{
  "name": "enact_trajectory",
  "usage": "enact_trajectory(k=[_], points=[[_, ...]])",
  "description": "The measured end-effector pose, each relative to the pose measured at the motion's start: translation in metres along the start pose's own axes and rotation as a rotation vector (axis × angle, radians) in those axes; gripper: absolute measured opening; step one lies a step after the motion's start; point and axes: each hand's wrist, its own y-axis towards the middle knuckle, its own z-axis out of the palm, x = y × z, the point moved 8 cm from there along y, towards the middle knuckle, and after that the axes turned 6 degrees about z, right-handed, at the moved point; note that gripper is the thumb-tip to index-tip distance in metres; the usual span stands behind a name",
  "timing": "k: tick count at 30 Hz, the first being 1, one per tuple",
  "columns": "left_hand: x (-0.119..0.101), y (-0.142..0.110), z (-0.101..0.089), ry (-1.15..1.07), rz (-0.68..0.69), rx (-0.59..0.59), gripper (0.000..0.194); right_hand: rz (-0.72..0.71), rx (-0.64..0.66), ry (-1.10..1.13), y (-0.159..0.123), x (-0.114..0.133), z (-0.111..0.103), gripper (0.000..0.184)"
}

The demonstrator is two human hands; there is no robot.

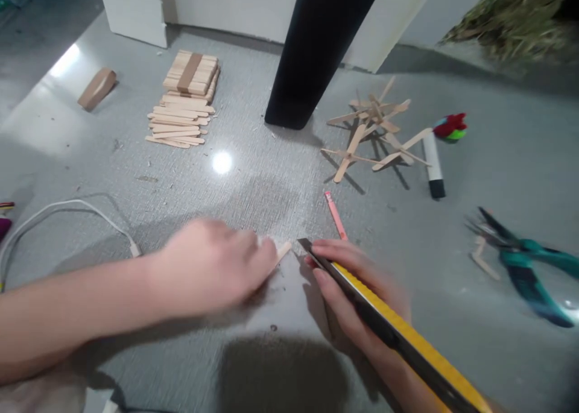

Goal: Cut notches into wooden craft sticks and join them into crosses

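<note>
Left hand (221,262) pinches 1 stick (283,251); right hand (347,313), just beside, grips a knife (398,331). Cutting appears underway; the next stroke likely needs firm holding.

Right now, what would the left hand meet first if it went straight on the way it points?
Stick leading, the left hand would probably meet the cutter in the right hand, its blade first; depth is unclear from one view.
</note>
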Motion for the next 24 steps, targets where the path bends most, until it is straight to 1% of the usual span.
enact_trajectory(k=[2, 3, 4, 5, 6, 7, 9, 10, 12, 14, 16, 19, 20, 22, 24], points=[[0.034, -0.004, -0.018, 0.012, -0.126, -0.040, 0.020, -0.005, -0.011, -0.014, 0.000, 0.000, -0.001, 0.024], [0.046, -0.010, -0.026, 0.006, -0.170, -0.052, 0.018, -0.030, -0.009, -0.035, 0.000, 0.002, -0.001, 0.025], [0.052, -0.017, -0.030, -0.011, -0.184, -0.045, 0.018, -0.068, -0.005, -0.058, 0.000, 0.005, 0.001, 0.025], [0.051, -0.026, -0.033, -0.039, -0.175, -0.025, 0.018, -0.114, 0.001, -0.082, -0.001, 0.010, 0.003, 0.026], [0.047, -0.037, -0.032, -0.065, -0.175, 0.007, 0.016, -0.165, 0.016, -0.102, -0.002, 0.014, 0.006, 0.027], [0.038, -0.048, -0.032, -0.099, -0.154, 0.018, 0.014, -0.214, 0.040, -0.117, -0.003, 0.019, 0.010, 0.027], [0.012, -0.071, -0.028, -0.198, -0.109, 0.033, 0.013, -0.290, 0.094, -0.128, -0.004, 0.025, 0.019, 0.028], [-0.006, -0.081, -0.026, -0.264, -0.041, 0.032, 0.017, -0.322, 0.122, -0.134, -0.005, 0.027, 0.024, 0.028], [-0.041, -0.099, -0.024, -0.329, 0.098, 0.026, 0.022, -0.359, 0.158, -0.148, -0.005, 0.029, 0.031, 0.030], [-0.068, -0.112, -0.022, -0.348, 0.203, 0.016, 0.018, -0.365, 0.162, -0.163, -0.005, 0.028, 0.034, 0.033], [-0.079, -0.119, -0.019, -0.352, 0.221, 0.007, 0.019, -0.360, 0.144, -0.179, -0.005, 0.026, 0.034, 0.033], [-0.085, -0.123, -0.012, -0.361, 0.219, -0.003, 0.040, -0.339, 0.108, -0.204, -0.008, 0.021, 0.031, 0.028], [-0.086, -0.123, -0.008, -0.369, 0.222, -0.005, 0.043, -0.324, 0.094, -0.216, -0.009, 0.018, 0.029, 0.026], [-0.090, -0.122, -0.003, -0.392, 0.235, -0.015, 0.045, -0.280, 0.074, -0.251, -0.011, 0.010, 0.026, 0.024], [-0.094, -0.120, 0.002, -0.408, 0.232, -0.010, 0.038, -0.244, 0.081, -0.280, -0.013, 0.002, 0.026, 0.026]])
